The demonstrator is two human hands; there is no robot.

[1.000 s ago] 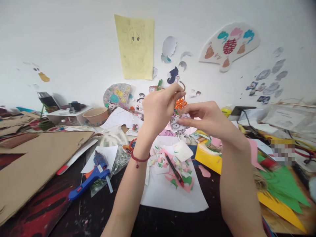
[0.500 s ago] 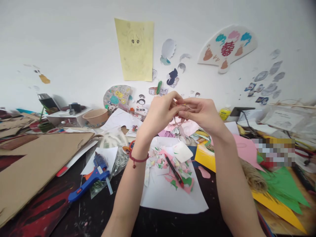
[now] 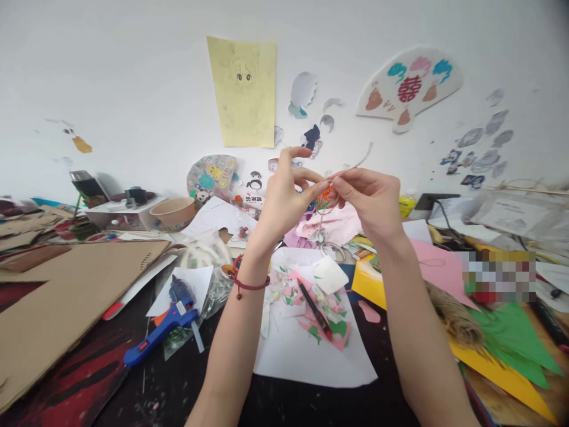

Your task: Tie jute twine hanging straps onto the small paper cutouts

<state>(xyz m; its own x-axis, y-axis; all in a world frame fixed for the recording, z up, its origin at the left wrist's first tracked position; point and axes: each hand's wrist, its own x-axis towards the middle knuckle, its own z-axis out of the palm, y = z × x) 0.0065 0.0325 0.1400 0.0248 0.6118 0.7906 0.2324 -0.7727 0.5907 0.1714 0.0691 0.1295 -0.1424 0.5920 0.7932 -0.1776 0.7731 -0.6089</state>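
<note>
A thin light string (image 3: 365, 155) is held up in front of the wall, its loose end sticking out to the upper right. My left hand (image 3: 291, 193) pinches it between thumb and a finger, with the index finger raised. My right hand (image 3: 367, 193) pinches the string close beside the left fingertips. Part of the string hangs below the fingers. Below my hands, a white sheet (image 3: 311, 367) carries pink, green and white paper scraps and a black and red pen (image 3: 315, 308).
A blue glue gun (image 3: 166, 326) lies left of the sheet, beside brown cardboard (image 3: 66, 302). Twine (image 3: 460, 320), green paper (image 3: 515, 341) and yellow paper (image 3: 502, 379) lie at the right. A pink bowl (image 3: 172, 210) stands behind on the left.
My right hand has shifted slightly right, and the string's end now shows above it. The left index finger has lifted. Orange and blue items behind the fingers have come into view.
</note>
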